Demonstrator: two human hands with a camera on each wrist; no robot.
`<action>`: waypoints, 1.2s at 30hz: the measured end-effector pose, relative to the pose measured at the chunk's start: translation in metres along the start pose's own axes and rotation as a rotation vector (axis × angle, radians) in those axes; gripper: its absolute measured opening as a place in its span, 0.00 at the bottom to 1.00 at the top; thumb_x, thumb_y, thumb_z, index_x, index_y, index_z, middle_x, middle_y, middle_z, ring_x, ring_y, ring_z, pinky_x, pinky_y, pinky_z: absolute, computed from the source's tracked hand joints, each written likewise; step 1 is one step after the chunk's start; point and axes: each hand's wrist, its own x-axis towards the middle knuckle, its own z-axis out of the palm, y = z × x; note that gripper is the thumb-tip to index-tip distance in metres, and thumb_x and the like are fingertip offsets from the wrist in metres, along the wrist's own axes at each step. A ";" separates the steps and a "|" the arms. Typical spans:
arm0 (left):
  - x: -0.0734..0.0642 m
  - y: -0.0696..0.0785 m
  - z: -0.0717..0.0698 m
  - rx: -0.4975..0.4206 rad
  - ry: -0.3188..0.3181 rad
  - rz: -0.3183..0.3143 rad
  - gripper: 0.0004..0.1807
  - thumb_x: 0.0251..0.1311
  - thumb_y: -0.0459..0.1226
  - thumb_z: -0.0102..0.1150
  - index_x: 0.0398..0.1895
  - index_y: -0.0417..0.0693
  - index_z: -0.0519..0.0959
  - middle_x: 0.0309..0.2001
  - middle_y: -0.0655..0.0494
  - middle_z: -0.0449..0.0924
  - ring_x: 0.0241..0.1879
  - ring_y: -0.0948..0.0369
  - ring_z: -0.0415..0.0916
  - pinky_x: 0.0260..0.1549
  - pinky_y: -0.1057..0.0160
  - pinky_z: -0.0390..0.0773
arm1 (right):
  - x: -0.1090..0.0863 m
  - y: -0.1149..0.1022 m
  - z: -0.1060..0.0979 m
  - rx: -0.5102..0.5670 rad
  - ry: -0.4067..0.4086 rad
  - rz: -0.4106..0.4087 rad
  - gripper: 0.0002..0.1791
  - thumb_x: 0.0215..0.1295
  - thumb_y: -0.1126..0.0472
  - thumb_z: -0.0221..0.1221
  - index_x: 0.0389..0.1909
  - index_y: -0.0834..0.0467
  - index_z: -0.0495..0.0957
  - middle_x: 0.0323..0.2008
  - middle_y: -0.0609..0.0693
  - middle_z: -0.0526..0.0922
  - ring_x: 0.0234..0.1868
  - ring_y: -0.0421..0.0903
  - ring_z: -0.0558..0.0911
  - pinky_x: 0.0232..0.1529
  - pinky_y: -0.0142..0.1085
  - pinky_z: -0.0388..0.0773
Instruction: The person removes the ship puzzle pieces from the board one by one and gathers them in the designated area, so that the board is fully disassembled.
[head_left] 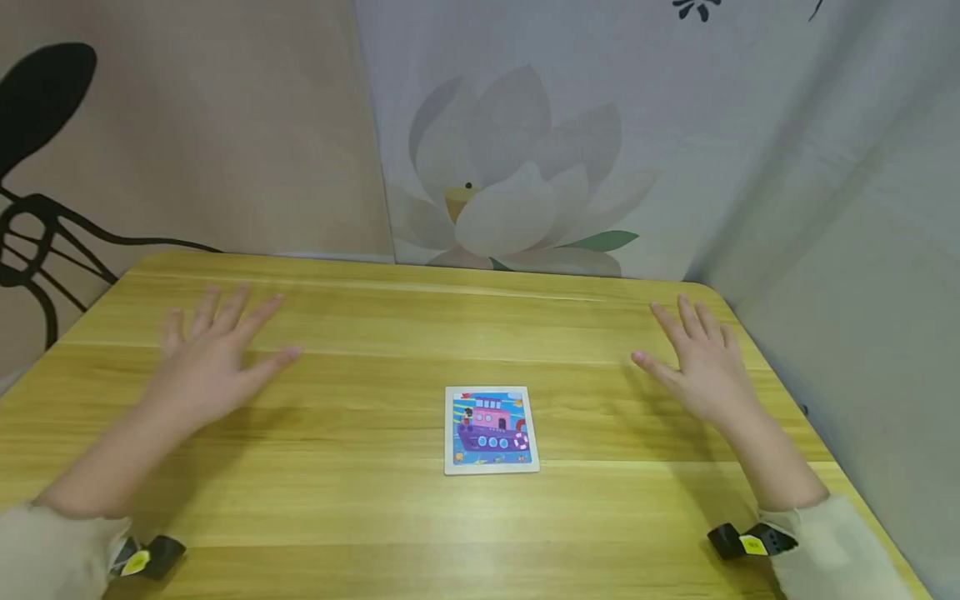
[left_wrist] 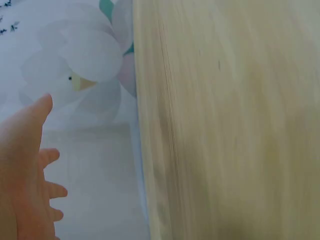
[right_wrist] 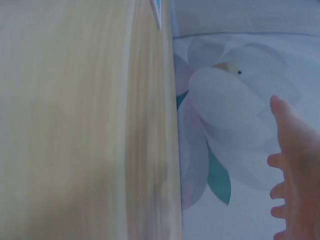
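A square picture puzzle or card point(head_left: 492, 431) with a white border lies flat at the middle of the wooden table; its picture is a purple and pink boat on blue. To its left, the left hand point(head_left: 210, 362) is held above the table with fingers spread and nothing in it. On the other side the right hand point(head_left: 705, 371) is likewise raised, fingers apart, holding nothing. Both wrist views show the hands, left point(left_wrist: 22, 170) and right point(right_wrist: 300, 175), from the thumb side. Only a corner of the bordered picture point(right_wrist: 157, 12) appears in the right wrist view.
The wooden table point(head_left: 360, 517) reaches back to a curtain point(head_left: 525, 50) printed with a large pale flower. A black metal chair point(head_left: 45, 100) stands beyond the table's left corner. More pale cloth point(head_left: 862, 208) hangs along the right side. Each wrist wears a black camera point(head_left: 153, 557).
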 end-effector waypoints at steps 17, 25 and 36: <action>-0.001 0.052 0.023 -0.370 0.081 0.084 0.39 0.65 0.54 0.55 0.73 0.49 0.57 0.72 0.37 0.49 0.71 0.37 0.37 0.61 0.33 0.32 | -0.014 -0.047 0.018 0.123 0.123 -0.155 0.41 0.65 0.39 0.55 0.74 0.53 0.54 0.72 0.62 0.53 0.70 0.63 0.52 0.64 0.62 0.47; 0.002 0.072 0.041 -0.454 0.066 0.075 0.37 0.62 0.55 0.58 0.69 0.46 0.64 0.70 0.39 0.57 0.69 0.37 0.46 0.58 0.29 0.42 | -0.018 -0.067 0.027 0.185 0.052 -0.181 0.41 0.64 0.41 0.58 0.73 0.52 0.57 0.72 0.58 0.55 0.70 0.62 0.54 0.62 0.63 0.50; 0.008 0.101 0.063 -0.507 0.048 0.126 0.34 0.58 0.53 0.63 0.64 0.46 0.71 0.63 0.42 0.67 0.64 0.44 0.58 0.59 0.35 0.52 | -0.018 -0.084 0.049 0.312 -0.052 -0.289 0.40 0.62 0.45 0.62 0.72 0.50 0.58 0.72 0.55 0.56 0.69 0.61 0.57 0.60 0.65 0.53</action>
